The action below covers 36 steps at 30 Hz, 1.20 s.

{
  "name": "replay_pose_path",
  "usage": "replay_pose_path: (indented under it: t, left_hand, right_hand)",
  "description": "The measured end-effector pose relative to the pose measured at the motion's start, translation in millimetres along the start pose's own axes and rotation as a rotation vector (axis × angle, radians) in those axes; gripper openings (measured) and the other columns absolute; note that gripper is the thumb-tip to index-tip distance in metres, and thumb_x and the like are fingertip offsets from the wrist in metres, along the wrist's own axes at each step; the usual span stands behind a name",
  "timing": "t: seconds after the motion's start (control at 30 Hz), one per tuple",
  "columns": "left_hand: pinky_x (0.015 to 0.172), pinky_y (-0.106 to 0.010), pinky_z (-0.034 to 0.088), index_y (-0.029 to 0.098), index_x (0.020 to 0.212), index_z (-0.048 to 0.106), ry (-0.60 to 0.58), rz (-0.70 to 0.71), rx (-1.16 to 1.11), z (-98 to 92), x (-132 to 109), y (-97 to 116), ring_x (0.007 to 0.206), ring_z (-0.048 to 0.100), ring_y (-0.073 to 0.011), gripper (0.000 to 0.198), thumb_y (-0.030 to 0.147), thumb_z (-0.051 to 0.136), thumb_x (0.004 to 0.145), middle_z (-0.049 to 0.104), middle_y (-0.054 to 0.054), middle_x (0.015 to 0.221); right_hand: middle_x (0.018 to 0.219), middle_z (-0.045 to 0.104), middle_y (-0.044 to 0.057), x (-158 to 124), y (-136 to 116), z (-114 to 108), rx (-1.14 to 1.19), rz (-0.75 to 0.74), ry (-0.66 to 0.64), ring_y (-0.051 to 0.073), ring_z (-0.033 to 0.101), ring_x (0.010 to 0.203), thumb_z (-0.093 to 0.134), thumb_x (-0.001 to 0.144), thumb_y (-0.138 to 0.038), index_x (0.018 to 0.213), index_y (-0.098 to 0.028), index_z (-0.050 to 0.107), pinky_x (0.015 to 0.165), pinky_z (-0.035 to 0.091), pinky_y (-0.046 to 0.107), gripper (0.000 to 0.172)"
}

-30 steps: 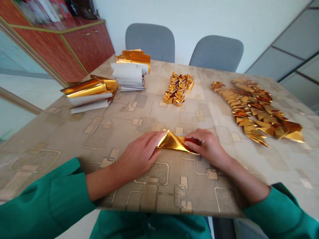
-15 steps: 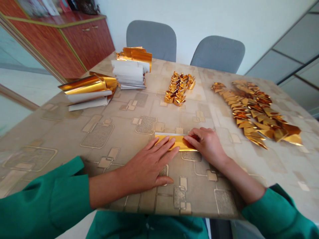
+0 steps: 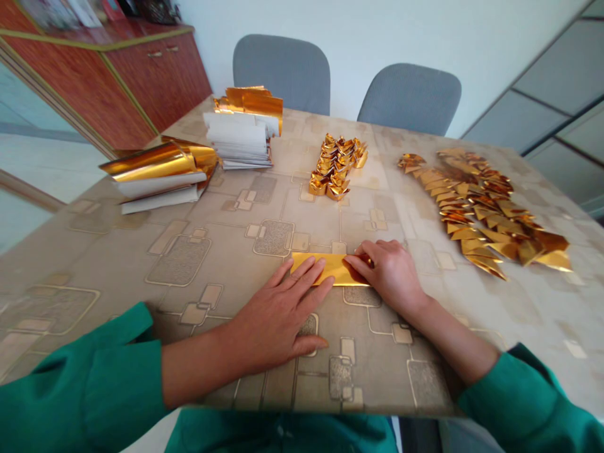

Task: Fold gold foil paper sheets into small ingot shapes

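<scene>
- left hand (image 3: pixel 276 318): open, palm down, fingers spread, with the index and middle fingertips (image 3: pixel 317 275) lying on the left half of the strip and the thumb out on the bare tabletop
- right hand (image 3: pixel 389 277): loosely curled, knuckles up, fingertips at the right end of the strip; firm pinch or light touch, impossible to tell from this view
- gold foil strip (image 3: pixel 328 267): folded flat, long side running left to right, lying on the table between both hands, close to the near edge and roughly mid-table
- green sleeves (image 3: pixel 80 384): on both forearms, cuffs ending well short of the wrists, resting over the near edge of the table
- table (image 3: pixel 113 264): beige top with a pattern of rounded squares and rectangles
- small heap of folded gold pieces (image 3: pixel 334 167): straight ahead of the hands, near the far edge
- long fan of overlapping gold pieces (image 3: pixel 481 214): to the right of the right hand, well apart from it
- two stacks of gold-and-white sheets (image 3: pixel 243 129): at the far left of the table, one (image 3: pixel 158 176) nearer the hands and one behind it, both well apart from the hands
- two grey chairs (image 3: pixel 282 75): beyond the far edge of the table
- red wooden cabinet (image 3: pixel 141 82): against the wall at back left
</scene>
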<state>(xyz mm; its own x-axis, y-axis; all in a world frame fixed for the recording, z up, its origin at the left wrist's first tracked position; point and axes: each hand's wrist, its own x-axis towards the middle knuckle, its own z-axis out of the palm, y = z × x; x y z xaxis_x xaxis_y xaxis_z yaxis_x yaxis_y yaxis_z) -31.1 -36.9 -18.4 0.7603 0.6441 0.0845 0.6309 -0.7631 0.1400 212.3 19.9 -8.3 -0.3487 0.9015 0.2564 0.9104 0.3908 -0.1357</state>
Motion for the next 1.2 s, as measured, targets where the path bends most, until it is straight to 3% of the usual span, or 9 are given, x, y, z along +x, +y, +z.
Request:
replay_pose_path:
  t: [0.33,0.43,0.53,0.67,0.83,1.2]
  left_hand:
    - [0.118,-0.052,0.014,0.017,0.148,0.036,-0.038,-0.009,-0.021,-5.2,3,0,0.148,0.020,-0.0352,0.077,0.067,0.040,0.090,0.023,-0.021,0.159]
    - [0.118,-0.052,0.015,0.017,0.148,0.036,-0.039,-0.010,-0.016,-6.4,3,0,0.147,0.021,-0.0351,0.076,0.067,0.039,0.091,0.023,-0.022,0.159]
    - [0.118,-0.051,0.016,0.017,0.148,0.036,-0.028,-0.002,-0.009,-5.6,3,-1,0.147,0.021,-0.0344,0.076,0.066,0.038,0.091,0.023,-0.021,0.159]
    - [0.118,-0.051,0.016,0.017,0.150,0.033,-0.021,0.004,0.006,-4.7,3,-2,0.148,0.021,-0.0333,0.077,0.066,0.038,0.091,0.023,-0.021,0.159]
    - [0.118,-0.050,0.016,0.018,0.150,0.032,-0.045,0.006,0.030,-6.7,3,-4,0.148,0.020,-0.0322,0.079,0.068,0.038,0.090,0.022,-0.020,0.160]
    - [0.118,-0.051,0.011,0.023,0.151,0.031,-0.081,0.147,0.061,-14.4,-1,-29,0.149,0.020,-0.0276,0.077,0.069,0.039,0.090,0.022,-0.016,0.160]
  right_hand:
    - [0.064,0.064,0.004,1,0,1,-0.035,-0.009,0.001,0.016,0.052,0.057,0.065,0.088,-0.039,0.074,-0.017,0.065,0.065,0.035,0.030,0.026]
    - [0.072,0.067,0.006,0,-1,-10,-0.031,-0.045,0.076,0.020,0.056,0.070,0.061,0.091,-0.036,0.086,-0.017,0.068,0.068,0.035,0.032,0.021]
    - [0.091,0.072,0.008,-11,-12,-24,-0.054,-0.146,0.200,0.023,0.056,0.087,0.051,0.097,-0.026,0.096,-0.018,0.069,0.076,0.036,0.035,0.020]
    - [0.089,0.072,0.004,-36,-36,-27,-0.053,-0.385,0.095,0.021,0.056,0.087,0.048,0.098,-0.021,0.094,-0.020,0.070,0.088,0.037,0.037,0.023]
    - [0.100,0.073,0.007,-56,-46,-18,-0.094,-0.345,0.068,0.023,0.057,0.094,0.053,0.097,-0.029,0.109,-0.016,0.068,0.097,0.035,0.041,0.024]
    - [0.102,0.073,0.006,-67,-27,-23,-0.111,-0.284,0.120,0.023,0.057,0.093,0.052,0.097,-0.026,0.105,-0.018,0.070,0.101,0.032,0.042,0.021]
